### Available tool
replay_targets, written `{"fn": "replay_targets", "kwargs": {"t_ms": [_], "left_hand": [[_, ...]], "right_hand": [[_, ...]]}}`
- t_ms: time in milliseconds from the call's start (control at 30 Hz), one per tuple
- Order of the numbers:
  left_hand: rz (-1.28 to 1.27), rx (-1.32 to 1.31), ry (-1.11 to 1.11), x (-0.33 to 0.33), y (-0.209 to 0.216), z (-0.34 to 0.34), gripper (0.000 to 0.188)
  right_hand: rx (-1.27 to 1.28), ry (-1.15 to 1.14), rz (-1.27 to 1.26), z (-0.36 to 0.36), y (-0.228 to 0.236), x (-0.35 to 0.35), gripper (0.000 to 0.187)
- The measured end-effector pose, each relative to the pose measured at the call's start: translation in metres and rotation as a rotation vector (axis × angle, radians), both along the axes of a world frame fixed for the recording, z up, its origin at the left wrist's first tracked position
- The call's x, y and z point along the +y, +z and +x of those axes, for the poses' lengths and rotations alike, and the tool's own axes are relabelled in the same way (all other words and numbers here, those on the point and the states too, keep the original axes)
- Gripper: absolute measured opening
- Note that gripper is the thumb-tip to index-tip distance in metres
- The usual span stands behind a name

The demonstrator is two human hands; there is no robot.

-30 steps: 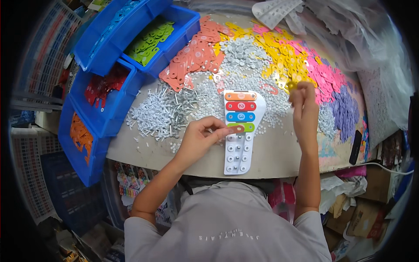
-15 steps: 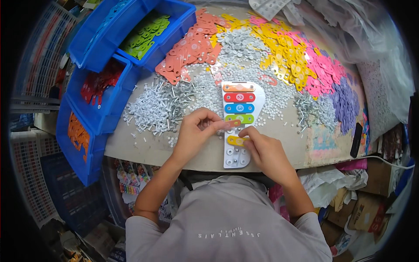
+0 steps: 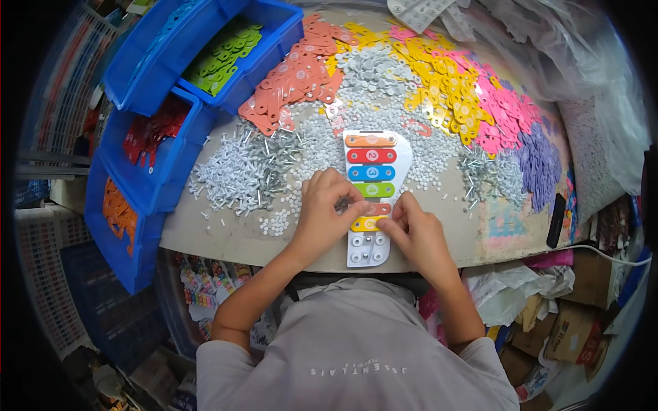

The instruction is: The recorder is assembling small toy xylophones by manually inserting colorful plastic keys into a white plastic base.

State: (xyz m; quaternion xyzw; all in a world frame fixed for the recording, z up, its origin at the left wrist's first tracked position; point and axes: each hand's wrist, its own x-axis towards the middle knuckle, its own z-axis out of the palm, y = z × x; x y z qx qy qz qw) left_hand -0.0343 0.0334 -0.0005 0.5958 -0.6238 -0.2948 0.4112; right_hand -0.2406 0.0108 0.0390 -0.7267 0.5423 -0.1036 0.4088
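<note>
Your white peg panel [image 3: 403,163] looks like smooth plastic, as do the coloured strips [image 3: 361,173] on it. Left of that panel lie shiny, metallic-looking rivets [image 3: 277,159] and, farther out, glossy blue plastic bins [image 3: 133,92]; below it, your matt cloth T-shirt [image 3: 349,329].

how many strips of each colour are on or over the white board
orange strip: 1
red strip: 1
blue strip: 1
green strip: 1
coral strip: 1
yellow strip: 1
total: 6
</note>
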Motion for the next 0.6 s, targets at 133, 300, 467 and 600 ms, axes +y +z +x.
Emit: {"fn": "replay_targets", "kwargs": {"t_ms": [133,300,467,600], "left_hand": [[-0.028,-0.105,0.044,-0.001,0.003,-0.011,0.019],[-0.069,-0.186,0.070,0.004,-0.002,-0.013,0.027],[-0.167,-0.171,0.119,0.033,0.000,-0.003,0.034],[-0.129,-0.154,0.188,0.060,-0.007,0.002,0.027]], "right_hand": [[-0.082,-0.066,-0.035,-0.001,-0.006,0.006,0.030],[-0.101,0.005,-0.059,-0.003,0.003,0.001,0.028],[-0.114,-0.266,-0.273,-0.052,0.005,-0.053,0.014],[0.281,-0.231,-0.895,-0.118,-0.008,-0.132,0.015]]}}
